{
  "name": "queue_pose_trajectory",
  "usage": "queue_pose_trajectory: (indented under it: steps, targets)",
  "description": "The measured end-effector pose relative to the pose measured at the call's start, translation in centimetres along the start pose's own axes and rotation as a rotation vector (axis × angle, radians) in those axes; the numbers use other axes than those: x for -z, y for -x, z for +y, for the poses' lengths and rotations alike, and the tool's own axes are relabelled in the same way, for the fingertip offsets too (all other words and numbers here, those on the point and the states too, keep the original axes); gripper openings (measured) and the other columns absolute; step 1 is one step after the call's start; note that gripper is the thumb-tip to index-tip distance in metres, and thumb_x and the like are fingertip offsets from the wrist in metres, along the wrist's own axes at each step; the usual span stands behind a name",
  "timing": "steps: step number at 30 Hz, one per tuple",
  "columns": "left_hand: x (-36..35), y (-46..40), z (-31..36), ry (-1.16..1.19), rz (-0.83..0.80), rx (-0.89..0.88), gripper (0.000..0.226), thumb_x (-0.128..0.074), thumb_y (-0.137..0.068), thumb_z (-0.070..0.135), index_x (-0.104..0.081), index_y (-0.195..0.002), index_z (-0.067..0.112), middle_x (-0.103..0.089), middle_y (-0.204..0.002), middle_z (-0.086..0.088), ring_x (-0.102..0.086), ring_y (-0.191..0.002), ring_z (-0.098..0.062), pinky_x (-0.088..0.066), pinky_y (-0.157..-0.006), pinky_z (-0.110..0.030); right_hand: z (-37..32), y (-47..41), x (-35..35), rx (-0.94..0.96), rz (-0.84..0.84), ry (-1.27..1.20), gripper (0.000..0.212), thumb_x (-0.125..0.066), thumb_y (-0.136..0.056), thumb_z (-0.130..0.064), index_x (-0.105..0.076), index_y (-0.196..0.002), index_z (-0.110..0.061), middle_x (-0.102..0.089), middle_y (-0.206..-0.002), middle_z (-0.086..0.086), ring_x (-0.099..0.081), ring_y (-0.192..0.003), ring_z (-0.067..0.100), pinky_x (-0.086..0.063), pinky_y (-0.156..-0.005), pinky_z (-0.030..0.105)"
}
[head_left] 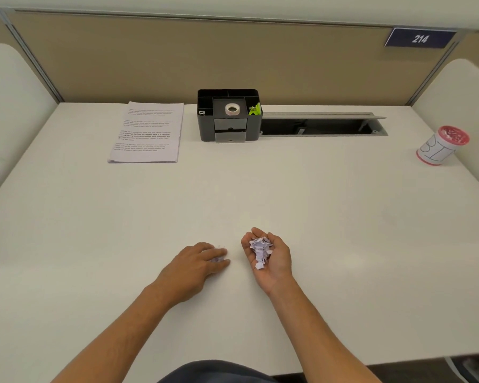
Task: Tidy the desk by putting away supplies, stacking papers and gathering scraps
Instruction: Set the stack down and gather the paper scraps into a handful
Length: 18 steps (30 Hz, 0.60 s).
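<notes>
The left hand (pixel 202 258) lies palm down on the counter (pixel 329 217), fingers fairly straight over a few last scraps (pixel 219 258); whether it pinches them I cannot tell. It should sweep them rightward into the right hand (pixel 268 254), which is cupped palm up just beside it, fingers curled round a scrap pile (pixel 260 250); keep that palm level. Far ahead of the left hand sit stacked papers (pixel 150 131), then an organizer (pixel 228 116) holding tape (pixel 232 109). Far right stands a cup (pixel 443 145) with red contents.
</notes>
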<state>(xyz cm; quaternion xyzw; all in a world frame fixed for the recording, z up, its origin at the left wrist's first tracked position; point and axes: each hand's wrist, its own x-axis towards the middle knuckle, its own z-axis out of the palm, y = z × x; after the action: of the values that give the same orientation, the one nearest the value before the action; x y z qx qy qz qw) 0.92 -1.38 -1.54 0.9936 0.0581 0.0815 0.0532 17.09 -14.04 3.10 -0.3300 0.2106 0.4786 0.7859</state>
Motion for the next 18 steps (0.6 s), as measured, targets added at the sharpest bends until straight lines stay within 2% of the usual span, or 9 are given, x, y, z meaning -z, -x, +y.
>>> queue_pose_trajectory:
  steps: [2,5,10,16,18]
  targets:
    - [0.2,-0.2,-0.1,0.062,0.007,0.009,0.033,-0.052,-0.088,0.017,-0.072,-0.112,0.029,-0.069,-0.118,0.008,-0.065,-0.096,-0.019,-0.056,-0.074,-0.027,0.0,0.0,0.0,0.000,-0.003,0.003,0.034,-0.040,-0.099,-0.016,-0.063,-0.095,0.008,-0.065,-0.080,0.018,-0.063,-0.078,0.029,-0.060,-0.059,0.034]
    - [0.4,-0.3,-0.1,0.179,-0.027,0.080,0.026,-0.056,-0.090,0.012,-0.073,-0.106,0.024,-0.069,-0.112,0.007,-0.064,-0.097,-0.021,-0.057,-0.071,-0.032,0.0,-0.1,0.0,0.005,-0.007,0.000,0.034,-0.040,-0.099,-0.016,-0.064,-0.095,0.008,-0.065,-0.081,0.019,-0.063,-0.078,0.029,-0.061,-0.060,0.035]
    - [1.1,-0.8,0.1,0.263,-0.109,0.205,0.024,-0.053,-0.090,0.003,-0.073,-0.093,0.015,-0.068,-0.103,0.005,-0.059,-0.090,-0.024,-0.052,-0.070,-0.036,0.1,-0.1,0.1,-0.002,-0.008,0.007,0.033,-0.041,-0.099,-0.015,-0.064,-0.095,0.008,-0.066,-0.080,0.018,-0.065,-0.073,0.028,-0.061,-0.062,0.036]
    - [1.4,-1.1,1.0,0.297,-0.095,0.357,0.027,-0.049,-0.084,-0.006,-0.068,-0.084,0.013,-0.067,-0.087,0.003,-0.055,-0.082,-0.021,-0.049,-0.072,-0.035,0.3,-0.1,0.0,-0.014,-0.007,-0.006,0.032,-0.041,-0.099,-0.015,-0.063,-0.095,0.008,-0.065,-0.081,0.019,-0.063,-0.076,0.029,-0.061,-0.059,0.035]
    - [1.7,-1.5,1.3,0.379,-0.063,0.466,0.027,-0.052,-0.083,-0.008,-0.071,-0.084,0.011,-0.070,-0.086,0.002,-0.060,-0.082,-0.019,-0.049,-0.074,-0.029,0.3,-0.1,0.0,-0.018,-0.007,-0.003,0.033,-0.041,-0.099,-0.015,-0.063,-0.095,0.008,-0.065,-0.081,0.019,-0.063,-0.075,0.029,-0.061,-0.059,0.035]
